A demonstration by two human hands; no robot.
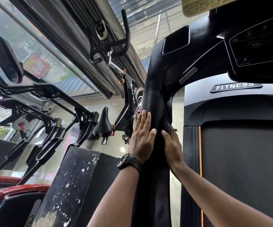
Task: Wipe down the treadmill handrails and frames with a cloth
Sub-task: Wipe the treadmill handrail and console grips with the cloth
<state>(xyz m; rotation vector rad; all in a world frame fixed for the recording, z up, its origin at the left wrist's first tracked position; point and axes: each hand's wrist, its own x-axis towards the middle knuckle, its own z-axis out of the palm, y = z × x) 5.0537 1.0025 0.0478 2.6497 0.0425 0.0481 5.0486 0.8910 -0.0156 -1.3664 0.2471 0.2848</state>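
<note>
- Along the black treadmill handrail [153,102], which runs up the middle of the view, both hands lie one on each side, near each other but not touching.
- The left hand [141,136] presses flat against the rail's left face, fingers straight and together, thumb resting on the front of the rail; a black watch [129,163] sits on its wrist.
- The right hand [173,146] lies on the rail's right edge, a little lower; its thumb points up along the rail and its fingers go round behind, so its grip cannot be told.
- Just above that thumb a dark fold [169,126] hangs against the rail; whether it is cloth or rail cannot be told.
- To the right lie the treadmill belt [240,161] and, above, the console [255,46].
- Left of the rail stands an exercise bike [129,99].
</note>
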